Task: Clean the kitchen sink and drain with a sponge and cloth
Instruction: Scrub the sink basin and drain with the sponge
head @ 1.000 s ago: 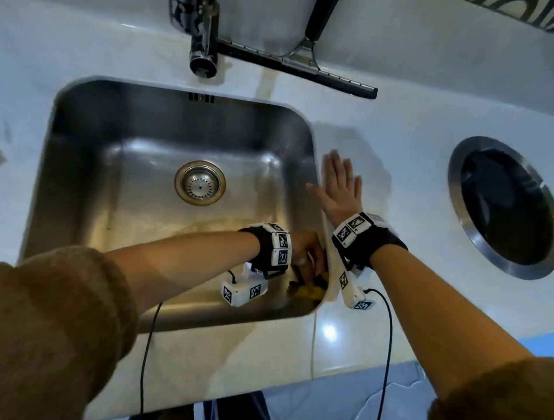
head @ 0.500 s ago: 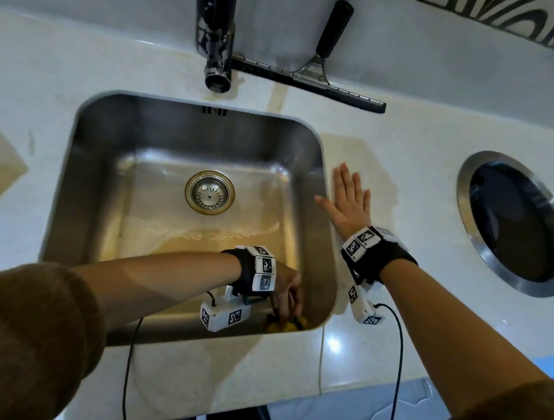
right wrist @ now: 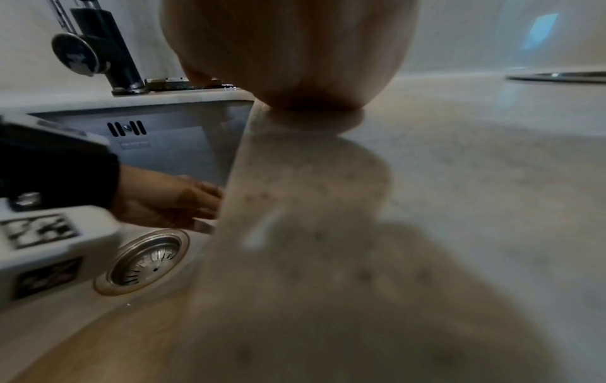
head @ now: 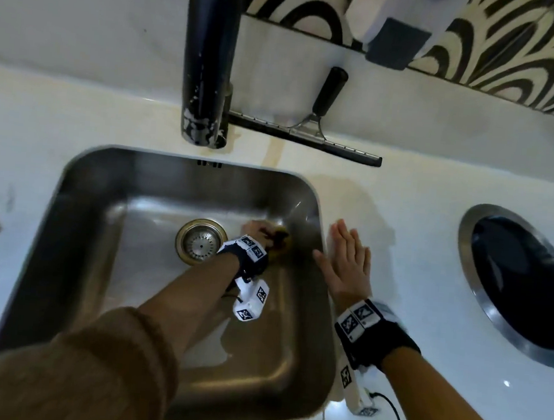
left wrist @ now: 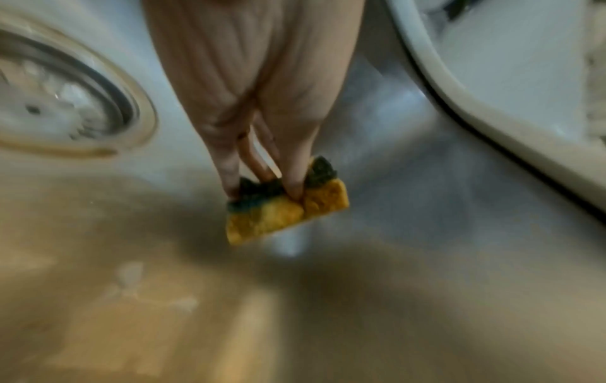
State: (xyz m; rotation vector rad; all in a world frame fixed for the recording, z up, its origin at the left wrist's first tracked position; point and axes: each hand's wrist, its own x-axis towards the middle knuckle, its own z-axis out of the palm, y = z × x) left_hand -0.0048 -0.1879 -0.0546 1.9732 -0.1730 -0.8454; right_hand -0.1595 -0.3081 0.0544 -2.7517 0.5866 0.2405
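The steel sink (head: 79, 220) is set into a pale counter, with its round drain strainer (head: 200, 242) in the middle of the basin floor. My left hand (head: 264, 233) pinches a yellow sponge (left wrist: 285, 215) with a dark green scouring top and presses it on the basin floor by the right wall, just right of the drain (left wrist: 55, 103). My right hand (head: 348, 258) lies flat, fingers straight, on the counter beside the sink's right rim. In the right wrist view the palm (right wrist: 295, 51) rests on the counter and the drain (right wrist: 144, 261) shows below.
A black tap (head: 211, 59) stands over the back rim. A squeegee (head: 308, 136) lies on the counter behind the sink. A round steel-rimmed opening (head: 525, 282) sits in the counter at the right. A white dispenser (head: 396, 23) hangs on the patterned wall.
My left hand has carried the sponge from the sink's near right corner up along the right wall to a spot beside the drain. The right hand has stayed flat on the counter.
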